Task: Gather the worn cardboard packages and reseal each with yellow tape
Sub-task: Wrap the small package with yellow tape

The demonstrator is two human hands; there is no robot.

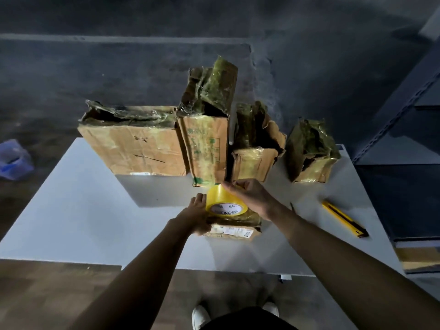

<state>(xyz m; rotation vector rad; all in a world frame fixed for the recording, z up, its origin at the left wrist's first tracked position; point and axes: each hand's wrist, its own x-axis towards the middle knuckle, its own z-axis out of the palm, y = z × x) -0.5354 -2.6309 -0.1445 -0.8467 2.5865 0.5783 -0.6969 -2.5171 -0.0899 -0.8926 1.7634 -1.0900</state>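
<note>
Right grip (247,194) curled over tape roll (223,201) atop small package (234,229), left grip (198,211) flat beside roll; may skid off crumpled wrap if tugged.

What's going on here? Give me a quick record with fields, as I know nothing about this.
Surface: white table
Back row: four worn cardboard boxes, tops crumpled
Nearest: small package under the tape roll
Right hand: grips the tape roll from above
Left hand: rests against small package
Tool: yellow utility knife, right side, untouched
</note>
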